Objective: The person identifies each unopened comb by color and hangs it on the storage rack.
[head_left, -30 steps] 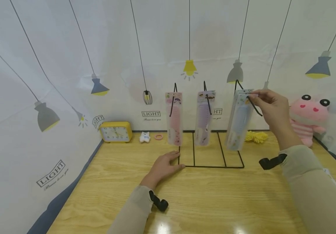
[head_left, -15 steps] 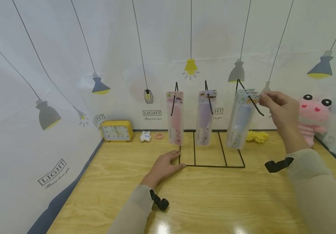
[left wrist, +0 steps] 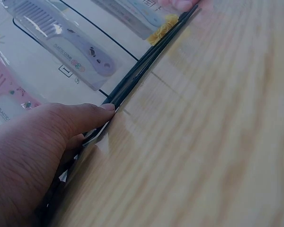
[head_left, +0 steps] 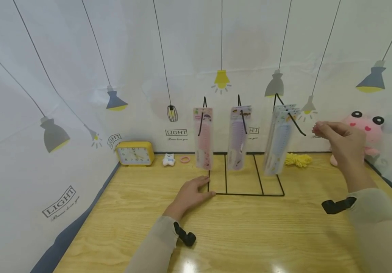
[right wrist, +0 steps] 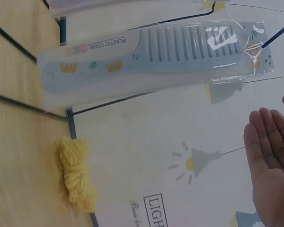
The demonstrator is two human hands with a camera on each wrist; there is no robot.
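Left hand (head_left: 191,194) lies flat, fingers relaxed, steadying the rack (head_left: 247,189) on the surface (head_left: 250,235); right hand (head_left: 344,142), fingers released and empty, hovers beside the hanging blue comb (head_left: 277,144).

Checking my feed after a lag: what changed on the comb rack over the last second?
The right hand let go of the blue comb packs on the right hook and drew back to the right, its grip now open. The left hand stays pressed on the rack's base; the pink and purple combs hang as before.

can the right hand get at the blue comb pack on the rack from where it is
Probably yes: the right hand hangs open in the air just beside the blue comb pack, which dangles on the rack's outer hook with nothing between them.
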